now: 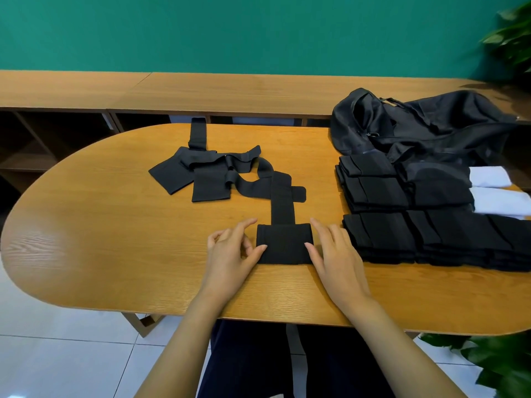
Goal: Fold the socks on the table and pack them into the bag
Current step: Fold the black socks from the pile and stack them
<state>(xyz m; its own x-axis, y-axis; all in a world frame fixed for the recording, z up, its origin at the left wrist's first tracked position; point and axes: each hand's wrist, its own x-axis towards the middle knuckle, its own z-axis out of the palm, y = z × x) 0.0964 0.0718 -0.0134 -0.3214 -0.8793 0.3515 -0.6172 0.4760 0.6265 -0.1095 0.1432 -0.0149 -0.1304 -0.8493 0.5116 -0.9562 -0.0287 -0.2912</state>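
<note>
A folded black sock (284, 243) lies near the table's front edge, with a long unfolded black sock (282, 202) running back from it. My left hand (234, 254) rests at its left side, thumb tip touching the edge. My right hand (334, 254) lies at its right side, thumb against the edge, fingers straight. Several loose black socks (204, 173) lie at the table's middle back. Stacks of folded black socks (402, 234) sit on the right. The black bag (416, 127) lies behind them at the back right.
The wooden oval table (115, 239) has bare surface on the left. White folded socks (494, 193) lie at the far right edge. A wooden shelf (201, 90) runs behind along the green wall. Green plants (511, 38) stand at the right.
</note>
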